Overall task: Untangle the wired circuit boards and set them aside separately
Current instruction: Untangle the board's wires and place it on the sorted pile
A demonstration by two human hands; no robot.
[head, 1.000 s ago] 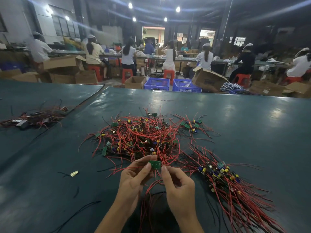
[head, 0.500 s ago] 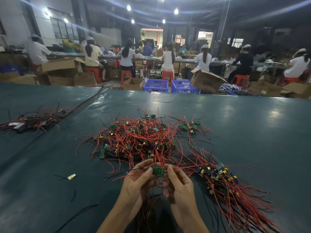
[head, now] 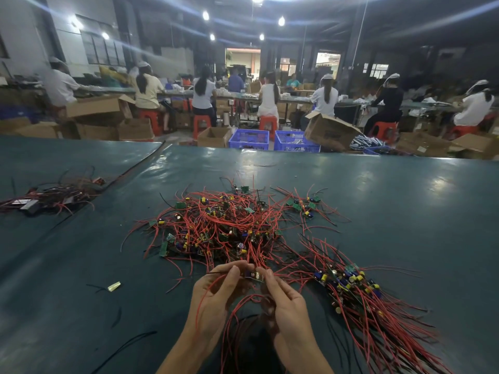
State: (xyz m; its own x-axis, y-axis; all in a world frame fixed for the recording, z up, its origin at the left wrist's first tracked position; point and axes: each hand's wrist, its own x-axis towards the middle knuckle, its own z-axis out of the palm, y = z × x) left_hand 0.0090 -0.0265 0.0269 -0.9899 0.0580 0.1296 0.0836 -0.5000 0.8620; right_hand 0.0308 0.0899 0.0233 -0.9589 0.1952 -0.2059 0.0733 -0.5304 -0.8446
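Observation:
A tangled heap of small green circuit boards with red wires (head: 224,225) lies on the dark green table (head: 391,211), just beyond my hands. Between the fingertips of my left hand (head: 216,295) and my right hand (head: 283,300) sits one small circuit board (head: 253,275), pinched from both sides. Its red wires loop down between my palms. To the right, a laid-out bundle of boards with straight red wires (head: 359,298) stretches toward the near right edge. A smaller cluster of boards (head: 303,206) rests at the heap's far right.
A separate dark pile of wired parts (head: 48,198) sits at the far left. A small yellowish scrap (head: 114,286) and loose black wires (head: 127,346) lie near left. Beyond the table edge are blue crates (head: 249,139), cardboard boxes and seated workers.
My hands drew the held board slightly toward me and turned it, so its green face shows less. The view tilted a little; the piles stayed put.

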